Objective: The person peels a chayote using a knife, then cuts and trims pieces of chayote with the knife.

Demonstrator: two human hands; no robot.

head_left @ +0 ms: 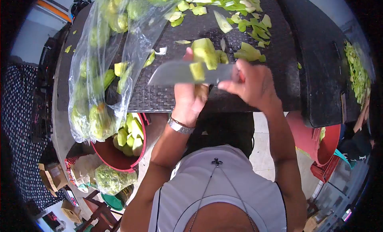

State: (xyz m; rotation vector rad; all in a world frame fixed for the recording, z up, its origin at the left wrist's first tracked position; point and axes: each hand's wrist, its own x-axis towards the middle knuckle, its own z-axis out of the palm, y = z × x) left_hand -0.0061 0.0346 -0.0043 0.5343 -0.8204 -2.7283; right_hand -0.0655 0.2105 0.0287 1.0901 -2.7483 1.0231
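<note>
Head view: a black woven counter (281, 72) stretches before the person, a clear bag of green vegetables (105, 64) draped over its near left corner. Above the middle of the near edge, a broad, blurred knife (171, 74) is gripped at the handle by the curled right hand (253, 82). The left hand (186, 96) reaches behind the blade to a pale-green chunk (205, 50); its fingers are mostly hidden, so I cannot tell how tightly they close. One small piece (197, 71) shows against the blade.
</note>
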